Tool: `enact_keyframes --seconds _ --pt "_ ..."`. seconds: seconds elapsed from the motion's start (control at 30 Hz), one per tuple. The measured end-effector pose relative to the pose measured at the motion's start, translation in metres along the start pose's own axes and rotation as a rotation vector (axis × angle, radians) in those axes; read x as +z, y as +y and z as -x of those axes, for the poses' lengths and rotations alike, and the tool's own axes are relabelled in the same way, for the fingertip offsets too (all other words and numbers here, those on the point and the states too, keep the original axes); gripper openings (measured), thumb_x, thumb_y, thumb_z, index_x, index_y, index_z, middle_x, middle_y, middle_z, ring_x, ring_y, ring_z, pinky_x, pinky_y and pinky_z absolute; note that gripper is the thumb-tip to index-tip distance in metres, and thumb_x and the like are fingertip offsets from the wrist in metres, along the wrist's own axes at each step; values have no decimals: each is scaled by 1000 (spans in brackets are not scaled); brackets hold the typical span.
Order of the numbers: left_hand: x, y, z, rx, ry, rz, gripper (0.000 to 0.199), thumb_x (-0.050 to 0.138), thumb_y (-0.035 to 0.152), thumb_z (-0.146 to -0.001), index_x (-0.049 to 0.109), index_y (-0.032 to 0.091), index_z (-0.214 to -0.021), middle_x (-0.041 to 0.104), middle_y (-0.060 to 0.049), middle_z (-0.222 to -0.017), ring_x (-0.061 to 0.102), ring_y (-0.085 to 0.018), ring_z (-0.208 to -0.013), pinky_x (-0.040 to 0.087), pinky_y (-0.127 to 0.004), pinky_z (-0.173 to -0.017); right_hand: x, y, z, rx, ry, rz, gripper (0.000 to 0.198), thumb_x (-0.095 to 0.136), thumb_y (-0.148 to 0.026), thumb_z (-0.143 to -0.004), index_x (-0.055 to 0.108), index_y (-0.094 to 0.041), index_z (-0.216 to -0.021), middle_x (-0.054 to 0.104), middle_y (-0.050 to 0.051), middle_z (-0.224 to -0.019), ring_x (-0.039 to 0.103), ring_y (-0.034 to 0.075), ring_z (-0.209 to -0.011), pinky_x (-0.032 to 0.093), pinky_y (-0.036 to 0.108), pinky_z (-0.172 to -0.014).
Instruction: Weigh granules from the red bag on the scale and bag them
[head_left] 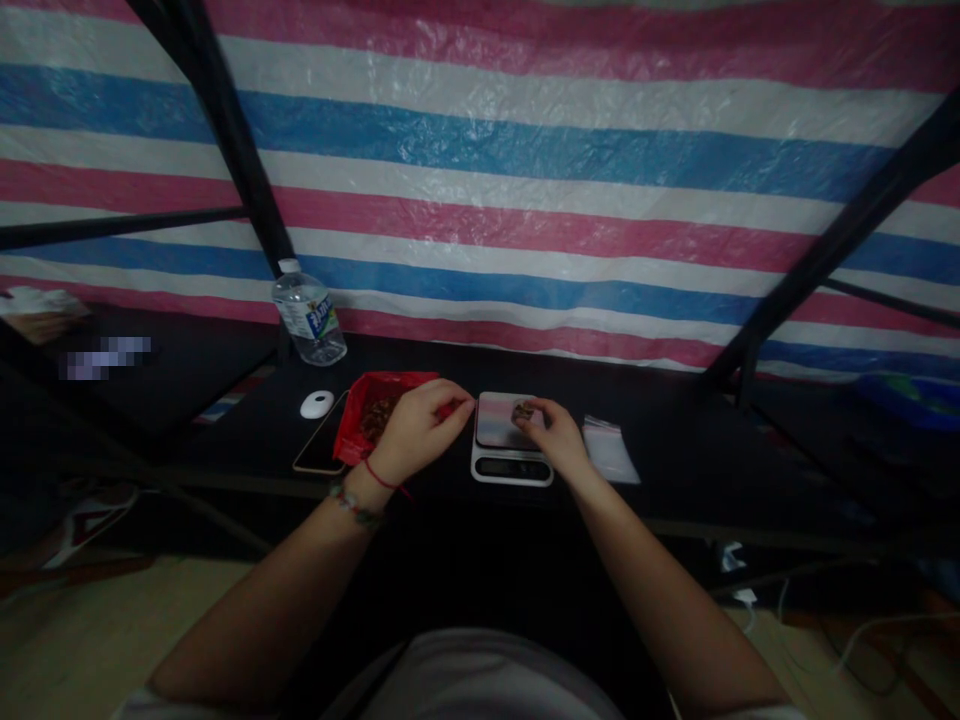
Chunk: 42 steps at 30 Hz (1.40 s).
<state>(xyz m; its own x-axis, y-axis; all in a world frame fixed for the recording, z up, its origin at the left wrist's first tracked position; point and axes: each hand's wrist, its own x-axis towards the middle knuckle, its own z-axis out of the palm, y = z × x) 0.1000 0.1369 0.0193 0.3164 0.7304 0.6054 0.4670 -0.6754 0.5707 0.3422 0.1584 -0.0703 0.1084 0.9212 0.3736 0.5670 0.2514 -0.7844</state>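
Note:
A small clear container with brown bits in it sits on the plate of a white digital kitchen scale. My right hand closes its fingertips round the container's right side. To the left, my left hand hangs over the right part of an open red bag. Its thumb and fingers come together in a pinch near the scale's left edge; what they hold, if anything, is hidden. Brown, nut-like pieces fill the bag, partly covered by my hand.
Left of the bag lie a phone and a white oval object, with a water bottle behind them. Small clear zip bags lie right of the scale. Dark metal posts frame the black table.

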Motion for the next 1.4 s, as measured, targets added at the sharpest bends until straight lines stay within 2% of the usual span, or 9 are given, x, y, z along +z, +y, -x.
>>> enact_keyframes --seconds 0.23,0.33,0.4,0.6,0.7,0.83,0.93,1.2,1.4 --pt "-30 -33 22 -69 -54 -252 22 54 32 -85 71 20 -78 70 -6 -77 62 -19 -70 45 -28 -68 9 10 1 9 24 246 42 73 -38 -69 68 -20 -107 63 12 -123 52 29 -121 30 49 -107" --pt "-26 -43 25 -88 -87 -280 23 53 33 -85 71 20 -80 70 -6 -78 62 -20 -70 46 -28 -69 -18 6 -7 12 -17 278 56 71 -37 -70 61 -18 -122 60 13 -127 53 28 -121 37 43 -103" --pt "-20 -46 27 -92 -88 -264 24 50 31 -87 72 20 -89 72 -7 -85 64 -21 -77 48 -30 -75 -44 8 -13 44 -77 339 49 66 -38 -76 63 -17 -121 63 13 -124 57 27 -115 42 37 -98" --pt "2 -49 34 -72 -66 -175 33 49 25 -87 65 22 -116 71 -9 -105 66 -23 -94 48 -32 -87 -99 40 -19 351 -290 833 50 60 -52 -78 69 -13 -108 68 20 -107 64 34 -102 46 40 -85" --pt "8 -46 37 -84 -142 -158 34 53 24 -84 64 23 -116 71 -6 -94 66 -20 -78 49 -28 -74 -95 51 -16 416 -327 937 62 59 -60 -76 66 -12 -114 66 23 -111 63 36 -103 46 42 -82" --pt "12 -41 39 -103 -209 -151 37 55 24 -83 61 23 -119 70 -4 -84 64 -17 -68 46 -25 -63 -77 52 -15 390 -396 963 43 58 -42 -80 67 -13 -110 66 23 -112 65 34 -102 47 39 -80" --pt "14 -40 41 -101 -234 -122 38 56 25 -83 60 24 -121 69 -4 -84 63 -17 -68 46 -25 -64 -70 50 -17 369 -426 946 35 50 -32 -84 70 -11 -104 68 23 -106 66 32 -99 47 37 -78" --pt "14 -41 43 -86 -303 -154 36 54 26 -84 60 21 -120 68 -5 -86 63 -16 -72 48 -26 -68 -76 51 -20 336 -424 947 38 46 -35 -89 71 -10 -102 70 22 -103 67 31 -99 47 36 -83" --pt "11 -37 42 -102 -348 -183 35 51 26 -87 59 19 -119 67 -4 -89 62 -15 -74 48 -26 -70 -84 57 -19 202 -263 887 48 48 -4 -78 62 -12 -124 62 19 -122 59 25 -113 42 31 -95"
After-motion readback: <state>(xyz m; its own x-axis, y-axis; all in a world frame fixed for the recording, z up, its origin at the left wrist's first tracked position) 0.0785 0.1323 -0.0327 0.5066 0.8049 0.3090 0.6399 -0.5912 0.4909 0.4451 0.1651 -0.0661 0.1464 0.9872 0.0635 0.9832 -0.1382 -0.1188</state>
